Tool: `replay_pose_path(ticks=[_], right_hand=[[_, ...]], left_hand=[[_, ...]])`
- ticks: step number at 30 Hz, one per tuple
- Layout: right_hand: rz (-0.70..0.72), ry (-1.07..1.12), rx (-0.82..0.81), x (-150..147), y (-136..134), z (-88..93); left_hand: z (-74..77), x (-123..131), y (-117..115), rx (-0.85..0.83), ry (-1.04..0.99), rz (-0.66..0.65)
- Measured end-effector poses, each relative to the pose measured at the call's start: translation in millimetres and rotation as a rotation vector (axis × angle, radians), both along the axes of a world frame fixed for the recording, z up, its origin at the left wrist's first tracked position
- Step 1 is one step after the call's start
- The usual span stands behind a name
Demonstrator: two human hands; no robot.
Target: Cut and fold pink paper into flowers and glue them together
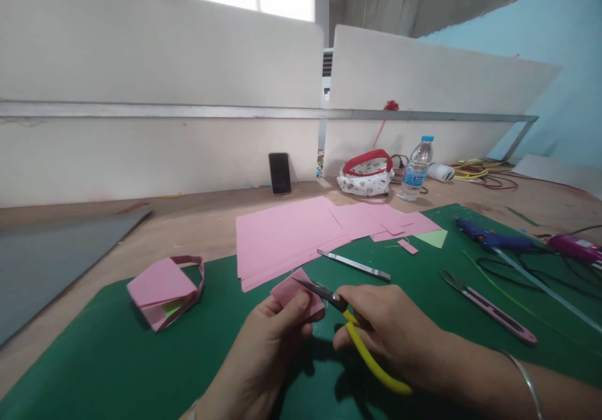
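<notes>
My left hand (273,338) pinches a small pink paper piece (292,289) just above the green cutting mat (117,357). My right hand (390,329) grips yellow-handled scissors (350,332), whose dark blades lie against the top edge of that piece. Beyond my hands, a stack of pink paper sheets (286,235) lies across the mat's far edge. A folded pink paper construction (164,291) with a loop-like strip sits on the mat to the left.
A metal ruler (353,264) lies by the sheets. To the right are a pink-handled cutter (493,310), a blue glue gun (489,239) and cables. A phone (279,173), a pouch (367,175) and a water bottle (417,169) stand by the white partition.
</notes>
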State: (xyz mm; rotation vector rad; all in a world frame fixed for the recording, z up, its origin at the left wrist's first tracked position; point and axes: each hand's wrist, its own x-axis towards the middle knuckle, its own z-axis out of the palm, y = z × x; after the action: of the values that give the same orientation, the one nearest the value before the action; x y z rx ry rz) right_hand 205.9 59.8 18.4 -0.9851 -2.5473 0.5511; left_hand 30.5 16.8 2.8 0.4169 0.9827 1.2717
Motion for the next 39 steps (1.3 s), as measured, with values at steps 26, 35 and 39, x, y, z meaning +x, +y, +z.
replay_pose_path(ticks=[26,35,39], right_hand=[[0.005,-0.019,-0.075,6,5,7.0],[0.051,0.033,-0.129,7,2,16.0],[0.07,0.045,-0.11,9,2,18.2]], left_hand=[[3.8,-1,-3,0.056,0.197,-0.06],[15.8,4,-5,0.054,0.335,-0.07],[19.8,4,-6,0.055,0.328,-0.082]])
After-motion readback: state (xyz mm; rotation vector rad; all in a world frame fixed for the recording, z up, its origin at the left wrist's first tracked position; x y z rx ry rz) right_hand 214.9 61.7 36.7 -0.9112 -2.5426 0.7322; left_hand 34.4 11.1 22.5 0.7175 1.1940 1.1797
